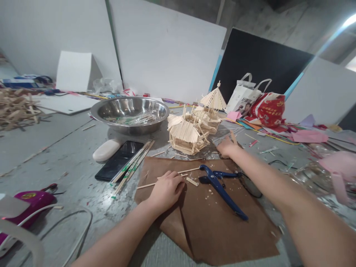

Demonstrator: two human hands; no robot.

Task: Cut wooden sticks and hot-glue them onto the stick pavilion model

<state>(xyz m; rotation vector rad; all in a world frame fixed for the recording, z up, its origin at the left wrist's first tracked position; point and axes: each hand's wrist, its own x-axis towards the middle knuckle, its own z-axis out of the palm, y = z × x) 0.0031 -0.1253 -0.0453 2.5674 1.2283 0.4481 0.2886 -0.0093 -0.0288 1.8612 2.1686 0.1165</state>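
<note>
Left grip (pixel 167 188) curls over sticks (pixel 146 185), blue cutters (pixel 219 187) right of it; right grip (pixel 226 147) part-open; holds unclear. We judge trimming in hand; next calls for steady feeding.

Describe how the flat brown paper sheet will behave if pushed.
The sheet seems floppy, being creased at near left. It might drag the blue hand cutter lying on it, and the pale wood scraps would probably scatter.
</note>
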